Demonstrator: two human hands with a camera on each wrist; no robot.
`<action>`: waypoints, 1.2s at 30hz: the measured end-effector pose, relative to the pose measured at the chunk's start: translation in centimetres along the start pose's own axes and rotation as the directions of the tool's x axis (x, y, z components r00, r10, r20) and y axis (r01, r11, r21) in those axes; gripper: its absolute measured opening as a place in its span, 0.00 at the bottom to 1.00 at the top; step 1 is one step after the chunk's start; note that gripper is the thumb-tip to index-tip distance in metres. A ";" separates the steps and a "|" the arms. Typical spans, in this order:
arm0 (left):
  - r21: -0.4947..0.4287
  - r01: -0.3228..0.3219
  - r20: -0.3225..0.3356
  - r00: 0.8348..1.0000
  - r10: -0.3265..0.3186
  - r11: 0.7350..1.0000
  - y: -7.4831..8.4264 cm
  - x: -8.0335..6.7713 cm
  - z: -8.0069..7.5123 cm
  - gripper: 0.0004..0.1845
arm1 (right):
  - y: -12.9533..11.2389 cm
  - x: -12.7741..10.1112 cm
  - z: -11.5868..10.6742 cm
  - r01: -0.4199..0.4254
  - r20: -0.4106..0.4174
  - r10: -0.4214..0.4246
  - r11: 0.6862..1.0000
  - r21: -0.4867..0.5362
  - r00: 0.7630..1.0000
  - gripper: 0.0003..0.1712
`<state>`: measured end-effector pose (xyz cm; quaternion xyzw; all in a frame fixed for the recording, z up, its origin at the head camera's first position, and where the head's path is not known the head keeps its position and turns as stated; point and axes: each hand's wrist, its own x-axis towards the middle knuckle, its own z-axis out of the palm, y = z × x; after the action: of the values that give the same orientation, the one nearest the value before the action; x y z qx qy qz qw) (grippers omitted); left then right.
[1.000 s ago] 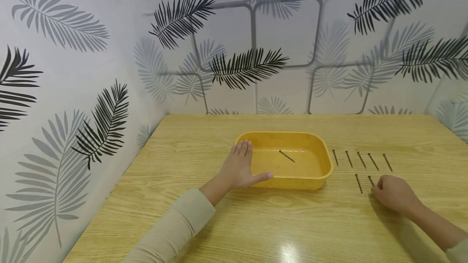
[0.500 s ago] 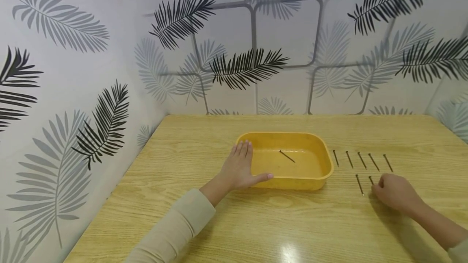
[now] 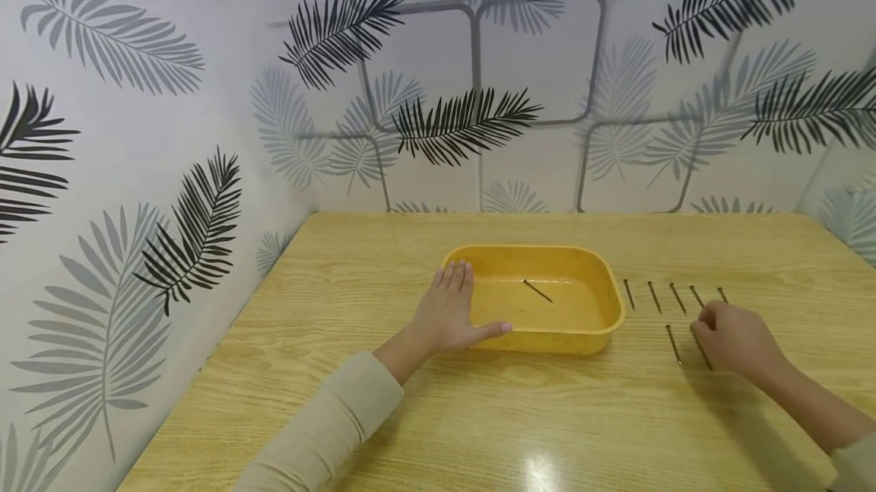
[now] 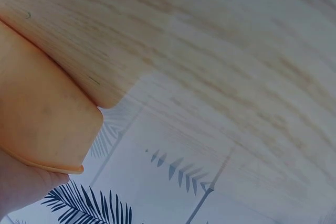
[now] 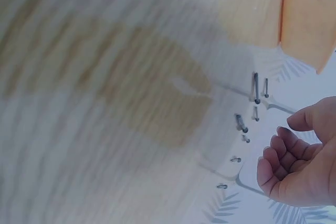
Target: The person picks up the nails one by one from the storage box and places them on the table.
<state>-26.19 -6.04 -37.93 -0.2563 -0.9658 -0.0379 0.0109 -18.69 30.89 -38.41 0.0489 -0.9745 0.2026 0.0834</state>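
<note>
My left hand [image 3: 443, 311] lies over the left end of a yellow plastic tray [image 3: 568, 343], fingers straight on its rim and thumb along the near side. One dark nail [image 3: 537, 291] rests inside the tray. To the right, my right hand [image 3: 737, 340] hovers just above the table, over a nail [image 3: 704, 351] partly hidden by it. In the right wrist view my right hand [image 5: 302, 161] has loosely curled fingers, thumb apart, with nothing held. Left of it lies another nail [image 3: 674, 344] of the same row.
Behind the right hand, a back row of several nails [image 3: 654, 297] lies roughly parallel on the wooden table [image 3: 479, 416]. A wall with a leaf pattern [image 3: 424, 172] borders the table at the back and left.
My right hand has let go of the nail and risen slightly, away from the table, so more of that nail shows. The left hand and tray have not moved.
</note>
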 end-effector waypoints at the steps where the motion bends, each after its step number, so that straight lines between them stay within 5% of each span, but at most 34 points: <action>1: 0.000 0.000 0.001 1.000 0.000 1.000 0.0 0.0 0.0 0.56 | -0.2 0.1 0.0 0.006 0.000 -0.006 1.000 0.000 1.000 0.12; 36: -0.008 -0.011 0.007 1.000 0.011 1.000 0.1 -0.3 -0.4 0.56 | -7.3 5.5 0.8 0.126 -0.138 -0.106 0.981 0.146 0.985 0.10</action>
<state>-25.93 -6.14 -37.55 -0.2616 -0.9643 -0.0411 0.0068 -23.27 23.51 -35.31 0.0990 -0.9439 0.2748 0.1540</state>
